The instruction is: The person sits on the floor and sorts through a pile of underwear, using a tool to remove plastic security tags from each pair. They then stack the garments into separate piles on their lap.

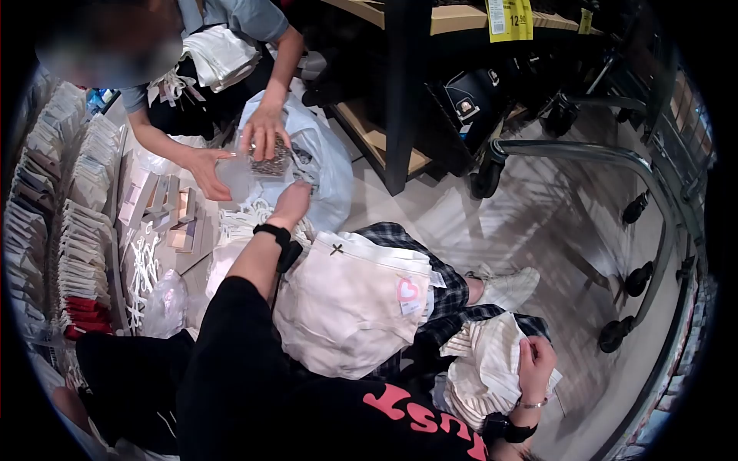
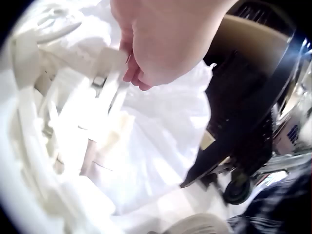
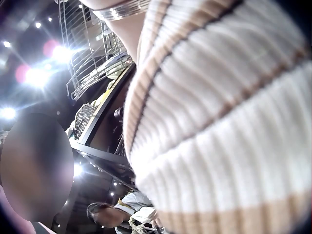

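My left hand (image 1: 292, 203) reaches to the edge of a pale plastic bag (image 1: 332, 173), close below a dark patterned cloth (image 1: 305, 163). In the left wrist view its fingers (image 2: 131, 75) are curled beside pale flat pieces; I cannot tell whether they hold anything. My right hand (image 1: 538, 365) pinches the edge of a cream striped garment (image 1: 486, 361) on top of a stack of similar ones. Its ribbed cloth (image 3: 219, 117) with tan bands fills much of the right wrist view. Cream briefs (image 1: 350, 300) with a heart label lie across my lap.
Opposite, another person's hands (image 1: 265, 131) handle a clear packet (image 1: 240, 175) with leopard-patterned contents. White hangers (image 1: 142, 269) and small boxes (image 1: 157, 196) lie at left beside rows of hanging garments (image 1: 92, 246). A shelf post (image 1: 403, 100) and a wheeled metal cart (image 1: 600, 154) stand at right.
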